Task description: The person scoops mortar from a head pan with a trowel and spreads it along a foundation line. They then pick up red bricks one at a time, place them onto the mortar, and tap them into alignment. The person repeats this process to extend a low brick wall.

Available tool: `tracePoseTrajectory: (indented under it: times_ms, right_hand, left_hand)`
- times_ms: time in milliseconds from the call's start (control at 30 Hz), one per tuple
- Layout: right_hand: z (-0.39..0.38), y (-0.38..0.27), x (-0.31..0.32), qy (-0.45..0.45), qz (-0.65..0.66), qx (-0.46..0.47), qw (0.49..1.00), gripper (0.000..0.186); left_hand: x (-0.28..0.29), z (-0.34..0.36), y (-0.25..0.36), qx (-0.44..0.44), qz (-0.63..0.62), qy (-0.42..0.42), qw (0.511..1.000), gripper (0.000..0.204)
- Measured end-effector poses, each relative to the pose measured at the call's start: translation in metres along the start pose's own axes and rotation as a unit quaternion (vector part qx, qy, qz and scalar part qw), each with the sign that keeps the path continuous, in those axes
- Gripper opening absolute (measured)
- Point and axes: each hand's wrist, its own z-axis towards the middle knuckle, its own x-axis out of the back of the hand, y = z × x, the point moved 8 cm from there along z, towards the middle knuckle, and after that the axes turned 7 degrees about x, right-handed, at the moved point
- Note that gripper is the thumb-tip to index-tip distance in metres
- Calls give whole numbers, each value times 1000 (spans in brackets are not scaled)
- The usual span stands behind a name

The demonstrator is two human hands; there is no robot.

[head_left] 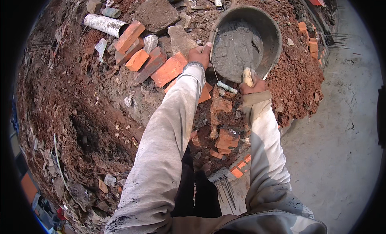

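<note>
A dark round bucket (274,41) holding wet grey mortar (237,45) rests on the heap of soil ahead of me. My left hand (200,56) is closed on the left side of its rim. In my right hand (255,87), at the near side of the bucket, is a trowel (247,76) gripped by its pale wooden handle. The trowel's blade is not clearly visible; its handle points into the bucket. The bucket's wire bail hangs down the near left side, with a pale grip (227,87) on it.
Several orange bricks (169,69) lie left of the bucket, beside a white pipe piece (103,24) and broken concrete (157,14). Loose reddish soil (297,85) surrounds them. Steel rods (227,191) stick out near my feet. A grey concrete surface (329,153) runs along the right.
</note>
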Motion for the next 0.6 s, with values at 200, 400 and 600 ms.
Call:
tracePoseTrajectory:
  times_ms: [200,400,600]
  right_hand:
    - [2,-48,-57,-43,478,-230,846,66]
    - [21,-44,-46,-1,637,-199,745,65]
    - [-17,-47,42,25,660,-69,748,74]
  left_hand:
    - [1,4,-8,20,10,10,1000,42]
    - [-4,-1,5,-20,74,31,997,47]
    - [-10,-4,1,5,11,4,1000,49]
